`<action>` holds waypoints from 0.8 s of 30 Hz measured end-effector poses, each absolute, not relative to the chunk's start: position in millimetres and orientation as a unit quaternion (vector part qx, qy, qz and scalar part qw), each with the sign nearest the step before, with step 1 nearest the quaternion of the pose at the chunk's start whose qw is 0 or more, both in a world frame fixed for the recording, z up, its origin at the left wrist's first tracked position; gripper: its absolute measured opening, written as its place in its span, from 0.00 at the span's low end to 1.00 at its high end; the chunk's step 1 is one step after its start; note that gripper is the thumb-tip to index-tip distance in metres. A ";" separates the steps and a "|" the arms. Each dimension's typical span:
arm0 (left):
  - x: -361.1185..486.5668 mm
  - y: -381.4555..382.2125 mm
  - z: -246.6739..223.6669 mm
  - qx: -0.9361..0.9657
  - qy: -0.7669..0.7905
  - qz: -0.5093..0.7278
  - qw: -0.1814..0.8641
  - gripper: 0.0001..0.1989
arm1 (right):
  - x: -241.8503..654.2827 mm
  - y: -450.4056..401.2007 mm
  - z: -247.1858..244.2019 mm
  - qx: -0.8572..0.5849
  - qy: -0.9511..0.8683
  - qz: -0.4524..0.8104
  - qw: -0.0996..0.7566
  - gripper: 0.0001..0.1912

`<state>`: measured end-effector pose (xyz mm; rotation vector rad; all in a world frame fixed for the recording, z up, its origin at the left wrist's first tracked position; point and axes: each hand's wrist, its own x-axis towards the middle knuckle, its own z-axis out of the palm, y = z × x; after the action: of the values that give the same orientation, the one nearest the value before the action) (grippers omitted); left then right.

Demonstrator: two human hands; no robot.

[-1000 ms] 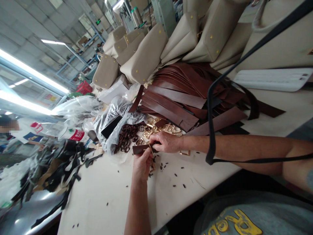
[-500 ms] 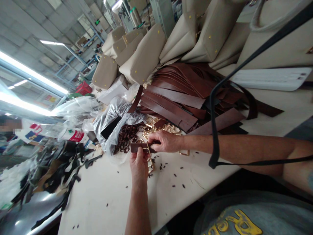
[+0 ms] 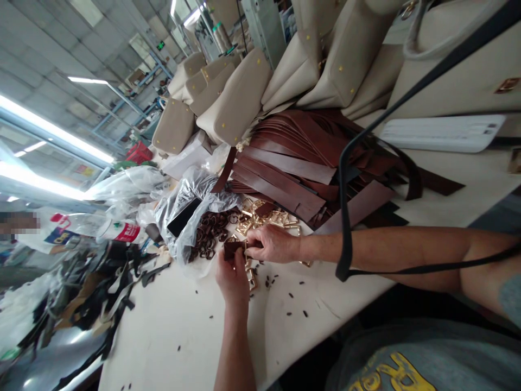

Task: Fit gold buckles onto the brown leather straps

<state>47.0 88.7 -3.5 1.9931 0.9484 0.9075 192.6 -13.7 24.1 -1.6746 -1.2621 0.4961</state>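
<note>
Between my two hands is a dark brown leather strap (image 3: 230, 249) with a gold buckle frame at its middle, partly covered by fingers. My left hand (image 3: 231, 274) pinches the strap's left part from below. From the right, my right hand (image 3: 272, 244) is closed on the strap beside the buckle. Just behind the hands lie a heap of gold buckles (image 3: 280, 218) and a pile of small brown leather loops (image 3: 208, 234). Below my fingers, more gold metal frames (image 3: 252, 279) rest on the table.
Brown leather straps (image 3: 285, 168) are heaped behind, with beige bags (image 3: 240, 98) standing beyond. A plastic bag (image 3: 191, 190) holds the loops; bottles (image 3: 122, 231) and dark scraps (image 3: 109, 271) lie left. Small dark bits dot the white table (image 3: 171, 326). A black cord (image 3: 345, 217) hangs across the view.
My left hand has curled its fingers up around the strap, whose left end now looks shorter and more tilted. My right hand has stayed at the buckle, and the view has shifted slightly.
</note>
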 end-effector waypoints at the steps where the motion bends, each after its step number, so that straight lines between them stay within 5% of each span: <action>1: 45.6 87.7 -2.4 0.774 0.364 0.355 0.378 0.15 | 194.1 -12.9 23.7 -0.687 -0.507 0.204 0.479 0.12; 7: 47.2 91.9 4.9 0.610 0.320 0.359 0.630 0.23 | 202.1 -12.3 21.8 -0.689 -0.492 0.198 0.495 0.14; 10: 50.1 95.0 7.2 0.530 0.310 0.330 0.717 0.18 | 202.8 -13.9 20.5 -0.670 -0.519 0.199 0.491 0.16; 16: 45.5 91.0 15.5 0.499 0.304 0.150 0.798 0.22 | 206.1 -16.2 21.3 -0.637 -0.561 0.223 0.479 0.18; 20: 43.4 93.4 15.6 0.485 0.308 0.185 0.797 0.17 | 208.7 -17.9 23.4 -0.629 -0.567 0.229 0.480 0.22; 24: 42.8 97.2 13.1 0.468 0.300 0.202 0.806 0.21 | 209.9 -18.0 21.4 -0.625 -0.572 0.245 0.471 0.23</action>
<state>42.8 97.2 13.1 1.0011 0.6418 0.4333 209.9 -18.0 21.4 -1.5299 -1.4014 0.6001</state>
